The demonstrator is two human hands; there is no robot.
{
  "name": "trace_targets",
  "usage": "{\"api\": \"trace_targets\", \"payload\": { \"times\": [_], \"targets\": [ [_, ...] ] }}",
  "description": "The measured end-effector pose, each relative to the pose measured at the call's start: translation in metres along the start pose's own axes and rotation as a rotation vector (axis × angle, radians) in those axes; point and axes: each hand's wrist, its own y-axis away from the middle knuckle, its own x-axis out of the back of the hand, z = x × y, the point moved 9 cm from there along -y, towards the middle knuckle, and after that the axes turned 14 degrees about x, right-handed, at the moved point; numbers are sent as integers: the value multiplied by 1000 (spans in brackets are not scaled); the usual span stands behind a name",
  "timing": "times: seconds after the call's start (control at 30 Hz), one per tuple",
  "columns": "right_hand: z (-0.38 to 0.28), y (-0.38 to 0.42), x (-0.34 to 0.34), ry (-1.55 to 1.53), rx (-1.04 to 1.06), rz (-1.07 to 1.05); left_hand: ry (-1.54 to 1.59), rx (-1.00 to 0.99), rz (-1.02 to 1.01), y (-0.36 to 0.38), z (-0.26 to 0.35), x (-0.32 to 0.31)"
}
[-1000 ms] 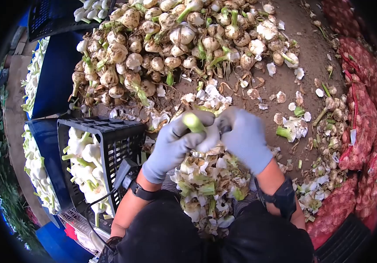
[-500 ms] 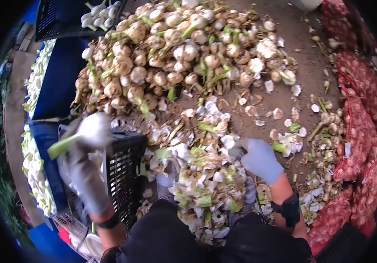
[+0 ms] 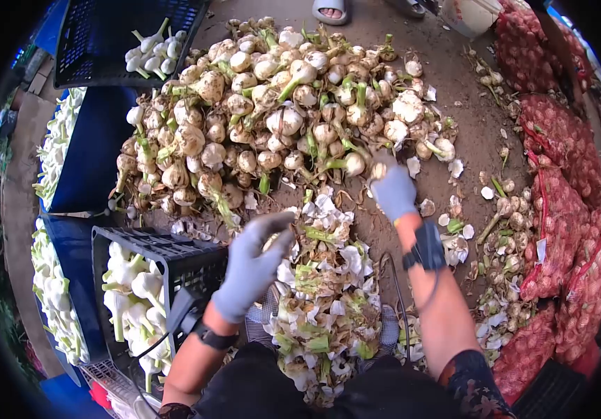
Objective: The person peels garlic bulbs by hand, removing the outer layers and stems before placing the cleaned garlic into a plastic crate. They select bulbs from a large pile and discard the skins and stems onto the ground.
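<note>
My left hand [image 3: 255, 262], in a pale grey glove, hangs over the heap of peeled garlic skins [image 3: 325, 293]. Its fingers are curved and spread apart, with nothing seen in them. My right hand [image 3: 393, 192], also gloved, is at the near right edge of the pile of untrimmed garlic [image 3: 244, 105]. Its fingers are closed around a brownish garlic bulb [image 3: 379, 170], though blur softens the fingertips. Just left of it lies another garlic bulb [image 3: 354, 165] with a green stem. Cleaned white garlic [image 3: 147, 285] fills the black crate [image 3: 196, 255] left of my left hand.
Red mesh sacks of garlic [image 3: 559, 202] line the right side. A second black crate [image 3: 91, 42] holds several white bulbs at the upper left. Blue bins [image 3: 98, 146] with cleaned garlic stand at left. A person's sandalled foot [image 3: 330, 10] and a white bucket [image 3: 469, 15] are at the top.
My left hand has let go of a white garlic bulb over the crate and moved right. My right hand has moved up from the skins to the pile's edge.
</note>
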Motion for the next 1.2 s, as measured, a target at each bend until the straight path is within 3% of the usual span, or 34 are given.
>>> {"api": "trace_targets", "payload": {
  "times": [0.13, 0.17, 0.2, 0.23, 0.27, 0.3, 0.33, 0.4, 0.43, 0.47, 0.5, 0.53, 0.6, 0.67, 0.73, 0.8, 0.87, 0.9, 1.0, 1.03, 1.07, 1.13, 1.2],
  "targets": [
    [6, 101, -51, -970, -255, 17, -113, -71, -291, -16, -45, -78],
    [-26, 122, -41, -1015, -211, 5, -88, -130, -308, -21, -51, -93],
    [-53, 134, -30, -900, 78, 10, -68, -189, -326, -24, -56, -105],
    [-59, 145, -35, -1068, -29, -121, 120, -15, -383, -23, -62, -108],
    [-72, 158, -33, -1233, -135, -251, 34, 31, -299, -25, -60, -98],
    [-79, 161, -19, -1345, -326, -318, 250, 186, -374, -25, -66, -93],
    [-76, 154, -19, -1591, -385, -314, 465, 337, -442, -23, -70, -88],
    [-63, 143, -15, -1468, -252, -340, 341, 328, -403, -18, -61, -77],
    [-68, 140, -18, -1471, -255, -345, 103, 46, -408, -14, -39, -78],
    [-80, 137, -18, -1256, -102, -400, -137, -231, -408, -2, -18, -83],
    [-92, 138, -17, -1038, 41, -451, -114, -201, -389, 5, -17, -80],
    [-98, 139, -14, -1044, 35, -461, -185, -237, -318, 9, -9, -70],
    [-103, 144, -16, -1171, -203, -503, 50, 27, -376, 5, -43, -63],
    [-113, 146, -16, -1191, -187, -465, 457, 188, -369, 8, -47, -56],
    [-114, 146, -14, -1106, -158, -401, 439, 129, -373, 9, -49, -55],
    [-112, 149, -14, -1080, -155, -359, 841, 288, -492, 12, -50, -59],
    [-124, 138, 15, -803, 158, -160, 972, 240, -511, 11, -41, -52],
    [-120, 144, 9, -1048, -73, -237, 895, 209, -469, 11, -46, -51],
    [-127, 143, 1, -1070, -160, -388, 613, 155, -471, 16, -55, -56],
    [-131, 138, 0, -1103, -11, -279, 547, 186, -459, 21, -47, -60],
    [-128, 138, -1, -1107, -10, -279, 544, 187, -457, 19, -51, -59],
    [-119, 147, -14, -1003, -209, -457, 214, 46, -379, 15, -54, -52],
    [-122, 146, -15, -1036, -193, -440, 167, 33, -407, 15, -53, -53]
  ]
}}
